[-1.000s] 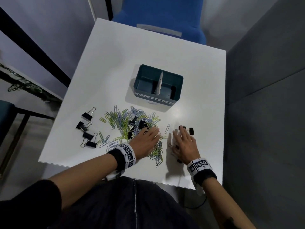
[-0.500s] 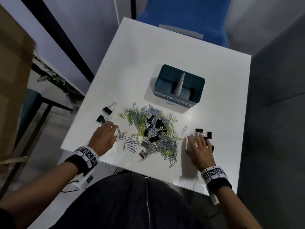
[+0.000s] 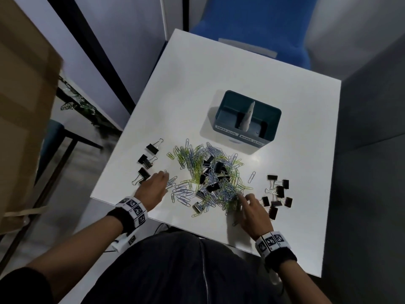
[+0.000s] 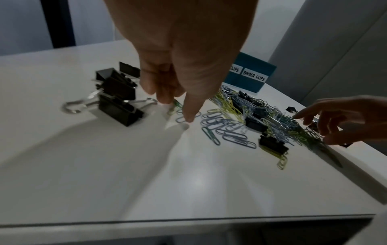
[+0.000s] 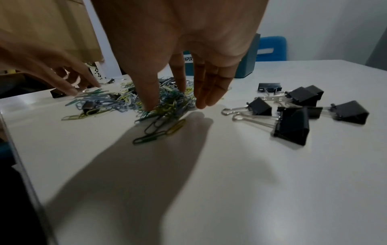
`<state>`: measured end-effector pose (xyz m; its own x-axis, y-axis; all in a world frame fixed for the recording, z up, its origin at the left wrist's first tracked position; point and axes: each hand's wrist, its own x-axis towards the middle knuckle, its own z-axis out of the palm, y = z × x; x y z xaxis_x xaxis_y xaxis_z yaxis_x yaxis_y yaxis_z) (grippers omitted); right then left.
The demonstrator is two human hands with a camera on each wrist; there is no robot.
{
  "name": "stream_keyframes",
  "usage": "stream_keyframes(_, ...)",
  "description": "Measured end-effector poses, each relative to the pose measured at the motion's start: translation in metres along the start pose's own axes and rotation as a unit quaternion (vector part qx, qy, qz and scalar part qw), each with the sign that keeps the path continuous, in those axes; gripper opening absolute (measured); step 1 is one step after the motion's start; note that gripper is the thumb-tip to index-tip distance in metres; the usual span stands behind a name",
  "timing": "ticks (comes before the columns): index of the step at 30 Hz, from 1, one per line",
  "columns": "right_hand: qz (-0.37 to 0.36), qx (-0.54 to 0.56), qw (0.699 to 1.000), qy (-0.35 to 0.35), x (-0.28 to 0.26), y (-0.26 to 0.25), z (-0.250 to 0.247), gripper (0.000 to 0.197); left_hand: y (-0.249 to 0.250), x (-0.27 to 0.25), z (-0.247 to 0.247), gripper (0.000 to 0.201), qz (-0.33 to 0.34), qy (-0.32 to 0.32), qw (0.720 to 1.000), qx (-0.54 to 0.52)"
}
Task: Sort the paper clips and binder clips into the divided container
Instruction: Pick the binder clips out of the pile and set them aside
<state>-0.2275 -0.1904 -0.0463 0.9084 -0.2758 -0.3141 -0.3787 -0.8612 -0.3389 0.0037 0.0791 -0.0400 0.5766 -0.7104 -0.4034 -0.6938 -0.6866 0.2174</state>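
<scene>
Bench: white bench, blue chair at the far edge, grey partition on the right.
Container: teal divided container past the heap, pale divider upright in the middle; front labels read PAPER CLIPS on the left, BINDER CLIPS on the right. Contents can't be made out.
Heap: paper clips, green and blue-grey, piled mid-bench with black binder clips mixed in.
Left group: binder clips in a loose row left of the heap.
Right group: more binder clips clustered right of the heap.
Left hand: left hand on the heap's left fringe, fingers extended, fingertips down on loose paper clips, nothing grasped.
Right hand: right hand at the heap's near-right edge, fingers straight, tips in the paper clips, nothing grasped.
</scene>
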Motion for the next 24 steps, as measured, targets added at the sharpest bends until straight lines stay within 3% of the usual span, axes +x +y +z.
stream_keyframes(7,0.095,0.075,0.992,-0.022,0.016,-0.008,0.007,0.065,0.043,0.026,0.003,0.061,0.014,-0.012,0.999,-0.05)
stream_keyframes(11,0.092,0.076,0.993,-0.016,0.027,-0.01,0.007,0.067,0.052,0.032,0.005,0.053,0.058,-0.007,0.997,-0.053)
stream_keyframes(13,0.076,0.067,0.995,0.004,0.025,-0.01,0.001,0.061,0.045,0.028,0.003,0.053,0.038,0.018,0.997,-0.061)
stream_keyframes(17,0.103,0.034,0.994,0.032,0.004,-0.005,-0.004,0.049,0.021,0.018,0.009,0.059,-0.082,0.016,0.996,-0.023)
stream_keyframes(21,0.179,0.019,0.979,-0.093,-0.011,0.006,0.008,0.055,0.017,0.019,0.026,0.065,-0.075,-0.005,0.997,-0.006)
stream_keyframes(24,0.196,0.055,0.973,-0.107,-0.004,0.008,0.018,0.042,0.036,0.027,0.026,0.063,-0.025,0.001,0.999,-0.044)
